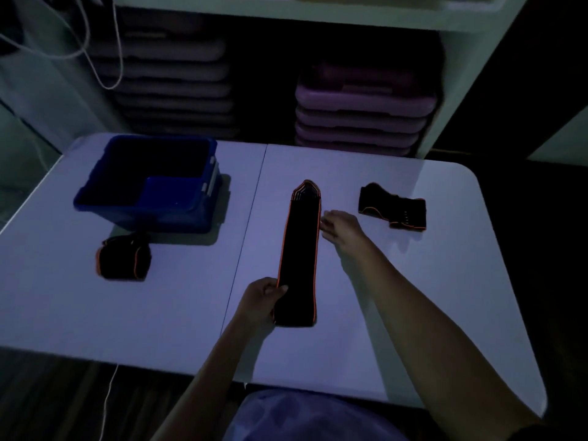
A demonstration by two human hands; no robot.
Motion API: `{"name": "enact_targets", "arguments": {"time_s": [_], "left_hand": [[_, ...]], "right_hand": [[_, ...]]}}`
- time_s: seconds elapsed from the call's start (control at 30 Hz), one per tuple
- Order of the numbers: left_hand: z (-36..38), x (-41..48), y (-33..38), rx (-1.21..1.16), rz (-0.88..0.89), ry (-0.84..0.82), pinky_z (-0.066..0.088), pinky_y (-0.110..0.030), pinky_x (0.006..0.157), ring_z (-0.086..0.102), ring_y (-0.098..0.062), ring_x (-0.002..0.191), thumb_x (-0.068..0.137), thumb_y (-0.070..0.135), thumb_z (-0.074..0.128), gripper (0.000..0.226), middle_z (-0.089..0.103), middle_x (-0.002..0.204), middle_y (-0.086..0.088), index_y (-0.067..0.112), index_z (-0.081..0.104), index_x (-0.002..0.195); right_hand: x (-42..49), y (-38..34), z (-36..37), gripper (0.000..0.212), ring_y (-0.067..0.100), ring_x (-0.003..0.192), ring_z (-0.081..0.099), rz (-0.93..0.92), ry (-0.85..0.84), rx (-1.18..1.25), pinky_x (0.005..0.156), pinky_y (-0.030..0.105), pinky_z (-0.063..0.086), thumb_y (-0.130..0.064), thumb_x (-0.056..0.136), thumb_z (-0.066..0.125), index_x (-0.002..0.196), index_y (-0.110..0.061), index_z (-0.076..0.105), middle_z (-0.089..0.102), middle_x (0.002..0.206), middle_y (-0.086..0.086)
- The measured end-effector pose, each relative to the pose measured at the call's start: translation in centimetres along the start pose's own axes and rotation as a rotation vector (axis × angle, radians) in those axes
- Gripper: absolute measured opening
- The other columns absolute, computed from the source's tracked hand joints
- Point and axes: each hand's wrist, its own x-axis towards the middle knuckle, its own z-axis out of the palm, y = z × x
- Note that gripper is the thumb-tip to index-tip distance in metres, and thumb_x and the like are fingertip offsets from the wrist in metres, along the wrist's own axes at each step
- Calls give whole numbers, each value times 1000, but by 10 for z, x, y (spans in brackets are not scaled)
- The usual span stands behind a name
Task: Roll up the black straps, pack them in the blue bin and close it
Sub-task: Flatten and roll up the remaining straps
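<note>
strap [299, 253] laid flat right of the blue bin [152, 186], ready for rolling.
left hand [264, 297] pinches its near end to start the roll; right hand [339, 226] open beside it.

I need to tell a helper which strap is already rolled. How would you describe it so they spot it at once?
Start at the blue bin on the table's far left. In front of it, nearer the person, sits the rolled strap. It alone is a compact bundle; the long strap lies flat and the folded strap is loose.

No text, label or number is legible — too dim.
</note>
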Motion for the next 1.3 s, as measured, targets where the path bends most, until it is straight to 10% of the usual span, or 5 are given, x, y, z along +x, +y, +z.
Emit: {"name": "enact_targets", "arguments": {"time_s": [0.33, 0.53, 0.73, 1.0, 1.3], "left_hand": [[12, 13, 26, -174, 27, 117, 44, -8, 44, 58, 5, 44, 90, 6, 56, 11, 61, 68, -6, -1, 64, 90], [0, 9, 8, 145, 133, -43, 56, -36, 82, 70, -17, 90, 81, 37, 66, 32, 73, 98, -5, 18, 66, 107], [-4, -1, -9, 364, 147, -10, 49, -27, 74, 63, -16, 82, 82, 30, 68, 37, 70, 94, -5, 18, 61, 117], [1, -1, -15, 981, 405, 104, 35, -42, 99, 36, -26, 129, 80, 48, 62, 72, 40, 141, -5, 28, 31, 141], [-2, 11, -22, 983, 538, -54, 19, -43, 108, 19, -20, 144, 88, 44, 48, 60, 24, 156, 1, 26, 32, 142]], "right_hand": [[-114, 75, -26, 3, 13, 61, 63, 56, -270, -100, 58, 20, 47, -11, 88, 64, 86, -10, 65, 65, 65, -1], [-114, 85, -27, 10, 20, 62, 62, 15, -160, -193, 57, 28, 46, -1, 82, 68, 89, -5, 61, 65, 76, 14], [-116, 96, -29, 15, 23, 64, 67, -43, -119, -290, 53, 33, 45, -12, 85, 63, 100, -12, 60, 71, 84, 15], [-111, 131, -36, 38, 26, 111, 55, -919, -23, -1366, 80, 41, 49, -36, 85, 55, 120, -23, 61, 58, 131, 4], [-103, 127, -41, 49, 26, 129, 46, -849, -108, -1324, 102, 44, 38, -49, 88, 46, 125, -21, 59, 52, 142, 2]]}}
